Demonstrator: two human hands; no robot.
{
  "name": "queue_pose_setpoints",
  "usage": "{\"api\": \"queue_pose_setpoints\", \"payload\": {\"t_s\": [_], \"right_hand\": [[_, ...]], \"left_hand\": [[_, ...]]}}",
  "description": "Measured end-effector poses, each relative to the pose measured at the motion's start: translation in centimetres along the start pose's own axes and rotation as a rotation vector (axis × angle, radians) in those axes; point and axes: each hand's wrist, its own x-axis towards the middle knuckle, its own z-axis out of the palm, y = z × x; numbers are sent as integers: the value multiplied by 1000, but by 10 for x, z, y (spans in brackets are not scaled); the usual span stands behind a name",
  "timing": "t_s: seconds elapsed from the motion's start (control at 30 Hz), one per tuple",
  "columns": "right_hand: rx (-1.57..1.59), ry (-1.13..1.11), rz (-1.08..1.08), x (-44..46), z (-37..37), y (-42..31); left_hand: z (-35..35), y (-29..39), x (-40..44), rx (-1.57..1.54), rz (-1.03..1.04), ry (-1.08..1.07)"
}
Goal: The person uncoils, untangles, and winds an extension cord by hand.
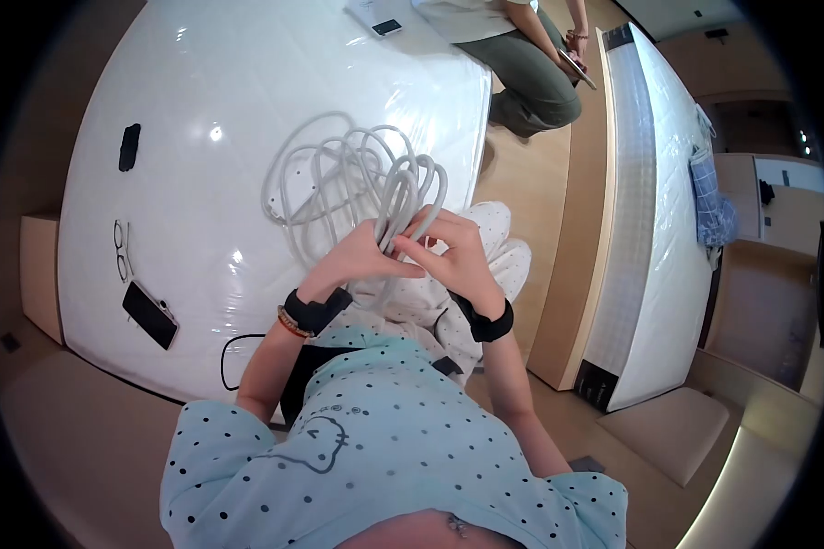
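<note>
A long grey-white cable [316, 174] lies in loose loops on the plastic-covered mattress [220, 82] in front of me. Part of it is gathered into a bunch of upright loops between my hands. My left hand [355, 256] is closed around the lower part of the bunch. My right hand [450, 252] has its fingers curled on the same loops from the right side, thumb pointing left. Both hands are close together above my lap, nearly touching. The ends of the cable cannot be made out.
On the mattress at left lie a black object [130, 147], glasses [121, 250] and a dark phone [151, 314]. Another phone [387, 27] rests at the far edge. A person [531, 82] sits there holding a phone. A second wrapped mattress [645, 220] stands at right.
</note>
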Motion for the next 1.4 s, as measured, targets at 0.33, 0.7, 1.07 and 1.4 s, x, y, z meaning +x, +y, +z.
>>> {"api": "queue_pose_setpoints", "payload": {"t_s": [0.33, 0.7, 1.07, 1.4], "right_hand": [[-242, 57, 10, 4, -6, -24], [218, -87, -77, 8, -18, -16], [72, -28, -261, -12, -14, -60], [-32, -2, -323, -23, -23, -86]], "left_hand": [[13, -23, -9, -230, 28, 237], [11, 11, -41, 106, -143, -31], [15, -2, -47, 184, 114, 332], [20, 16, -39, 232, 466, 443]]}}
